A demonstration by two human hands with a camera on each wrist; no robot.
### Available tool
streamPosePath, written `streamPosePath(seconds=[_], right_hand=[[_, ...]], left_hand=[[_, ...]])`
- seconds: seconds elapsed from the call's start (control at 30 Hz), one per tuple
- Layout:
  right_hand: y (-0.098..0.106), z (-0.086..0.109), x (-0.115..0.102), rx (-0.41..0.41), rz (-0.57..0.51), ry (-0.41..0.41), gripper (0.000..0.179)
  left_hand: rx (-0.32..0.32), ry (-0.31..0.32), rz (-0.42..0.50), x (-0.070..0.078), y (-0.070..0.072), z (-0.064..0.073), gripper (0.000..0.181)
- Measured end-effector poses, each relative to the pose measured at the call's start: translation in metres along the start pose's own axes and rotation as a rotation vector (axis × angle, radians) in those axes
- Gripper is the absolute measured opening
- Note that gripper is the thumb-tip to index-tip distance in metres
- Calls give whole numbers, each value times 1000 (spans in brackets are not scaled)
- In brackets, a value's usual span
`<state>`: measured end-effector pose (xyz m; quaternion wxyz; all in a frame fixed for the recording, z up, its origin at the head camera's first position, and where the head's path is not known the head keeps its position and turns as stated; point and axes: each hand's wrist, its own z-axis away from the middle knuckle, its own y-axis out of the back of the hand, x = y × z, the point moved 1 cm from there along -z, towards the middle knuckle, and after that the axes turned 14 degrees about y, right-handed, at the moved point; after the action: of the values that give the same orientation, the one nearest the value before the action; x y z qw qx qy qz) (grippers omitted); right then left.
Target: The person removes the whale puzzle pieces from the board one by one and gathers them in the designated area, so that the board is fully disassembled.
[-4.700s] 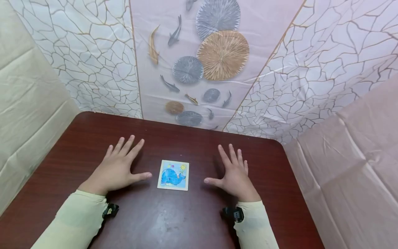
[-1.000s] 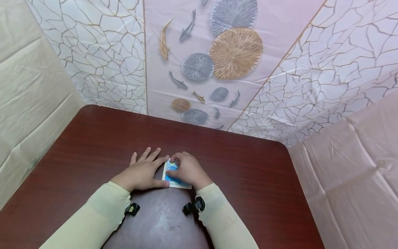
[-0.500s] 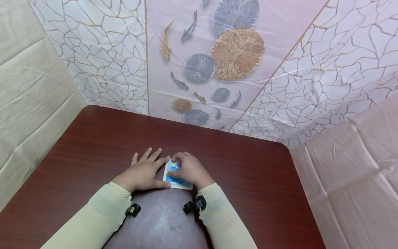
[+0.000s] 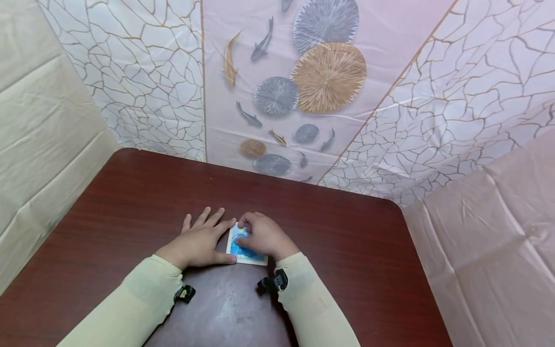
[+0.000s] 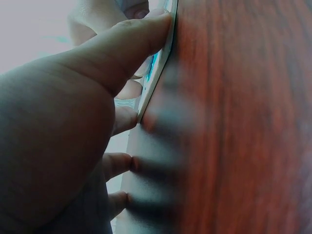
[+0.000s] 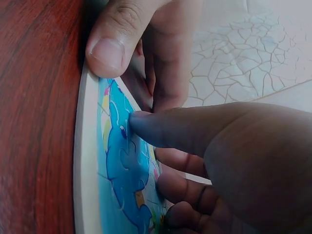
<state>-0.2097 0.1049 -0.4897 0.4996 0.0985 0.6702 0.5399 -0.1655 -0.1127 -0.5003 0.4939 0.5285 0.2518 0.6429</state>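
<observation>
A small square jigsaw puzzle (image 4: pixel 236 248) with a blue whale picture and a pale rim lies flat on the dark red-brown table. My left hand (image 4: pixel 195 245) lies at its left side with spread, straight fingers. Its thumb and index finger touch that edge, the thumb at the near corner. Bent over the puzzle's right part is my right hand (image 4: pixel 266 237). In the right wrist view its thumb tip (image 6: pixel 141 119) touches the whale's body, and other fingertips reach the far side of the board. I see no piece lifted out. The right hand hides much of the picture.
The wooden table (image 4: pixel 347 270) extends on both sides of the hands. A patterned cloth (image 4: pixel 277 96) with fish and round leaves hangs behind it. Plain pale cloths (image 4: pixel 39 120) enclose the left and right. A dark band with a small device (image 4: pixel 185 292) sits on each wrist.
Several seconds ago both hands lay spread apart beside the puzzle. Since then they have come in to touch it, the right one bending over it. Over the last second they stay almost still.
</observation>
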Motion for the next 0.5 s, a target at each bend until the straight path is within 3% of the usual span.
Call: streamPosePath(seconds=[0.5], right_hand=[[-4, 2, 0, 69, -21, -2, 28]], left_hand=[[0, 7, -11, 1, 1, 0, 108]])
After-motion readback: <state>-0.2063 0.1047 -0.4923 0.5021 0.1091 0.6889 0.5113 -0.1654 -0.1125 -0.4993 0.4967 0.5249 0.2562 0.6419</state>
